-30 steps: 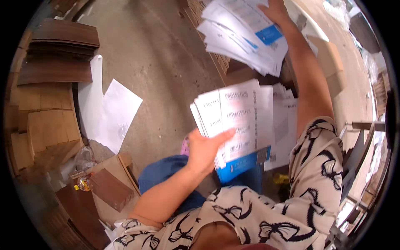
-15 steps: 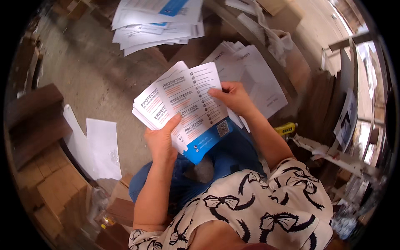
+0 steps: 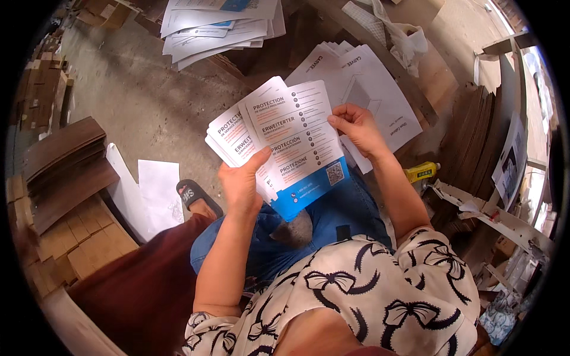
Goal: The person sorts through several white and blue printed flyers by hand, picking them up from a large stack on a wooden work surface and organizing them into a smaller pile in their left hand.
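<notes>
A fanned stack of white leaflets [image 3: 294, 133] with blue lower bands is held above my lap. My left hand [image 3: 240, 185] grips its lower left side, thumb on top and fingers underneath. At the right edge of the top leaflet, my right hand [image 3: 360, 129] is closed in a pinch, thumb against the paper's edge. Just behind lie larger printed sheets [image 3: 389, 98] with a line drawing, partly covered by the leaflets and my right hand. Farther off is an uneven pile of papers [image 3: 217, 29], some with blue parts.
Another person's foot in a black slide sandal [image 3: 200, 199] and a dark red trouser leg [image 3: 148, 273] are close on my left. White sheets [image 3: 159, 187] lie beside brown boards [image 3: 77, 160]. To my right are a yellow container [image 3: 421, 172], dark stacked panels [image 3: 472, 142] and a metal frame [image 3: 493, 219].
Another person's leg and sandalled foot have come into view on my left. The leaflets and both hands appear slightly farther right; my right thumb has slid out to the top leaflet's edge.
</notes>
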Motion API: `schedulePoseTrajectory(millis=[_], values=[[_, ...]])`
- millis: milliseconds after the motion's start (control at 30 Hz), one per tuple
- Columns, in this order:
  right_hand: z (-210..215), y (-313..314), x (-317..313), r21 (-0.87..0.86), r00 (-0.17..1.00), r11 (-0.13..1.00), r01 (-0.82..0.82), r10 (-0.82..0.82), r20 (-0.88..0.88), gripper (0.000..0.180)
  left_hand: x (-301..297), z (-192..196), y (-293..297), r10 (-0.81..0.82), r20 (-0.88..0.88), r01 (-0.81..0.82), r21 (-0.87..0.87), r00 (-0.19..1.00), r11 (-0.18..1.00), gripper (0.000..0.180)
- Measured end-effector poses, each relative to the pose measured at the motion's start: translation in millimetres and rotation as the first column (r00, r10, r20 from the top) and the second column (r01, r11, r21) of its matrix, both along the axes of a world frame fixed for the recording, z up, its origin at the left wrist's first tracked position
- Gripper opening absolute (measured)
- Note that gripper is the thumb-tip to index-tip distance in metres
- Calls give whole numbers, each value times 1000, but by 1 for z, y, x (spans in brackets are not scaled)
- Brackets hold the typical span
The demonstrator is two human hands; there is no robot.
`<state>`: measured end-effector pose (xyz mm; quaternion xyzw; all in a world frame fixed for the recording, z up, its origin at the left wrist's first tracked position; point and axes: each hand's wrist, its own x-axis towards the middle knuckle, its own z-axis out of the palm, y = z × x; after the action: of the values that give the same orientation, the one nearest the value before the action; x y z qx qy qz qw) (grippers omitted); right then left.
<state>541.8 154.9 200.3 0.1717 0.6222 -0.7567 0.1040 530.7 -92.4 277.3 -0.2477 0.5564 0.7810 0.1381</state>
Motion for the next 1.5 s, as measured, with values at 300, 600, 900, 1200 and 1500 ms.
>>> schedulePoseTrajectory(millis=[300,600,900,1200,1500], values=[[-22,37,10,131,977,970,207,-196,-89,32,2,3,4,63,-54,-66,-58,997,996,46],[-40,135,1,770,996,633,-83,78,43,13,2,4,5,58,-60,-64,-102,997,993,49],[-64,144,-18,991,982,-48,126,151,-118,15,1,-4,1,71,-37,-74,-92,997,993,50],[-55,130,-10,947,981,272,170,41,-188,24,3,2,6,79,-35,-82,-77,996,994,47],[-18,137,-11,879,977,430,-204,143,156,43,1,6,0,81,60,-81,1,995,997,41]])
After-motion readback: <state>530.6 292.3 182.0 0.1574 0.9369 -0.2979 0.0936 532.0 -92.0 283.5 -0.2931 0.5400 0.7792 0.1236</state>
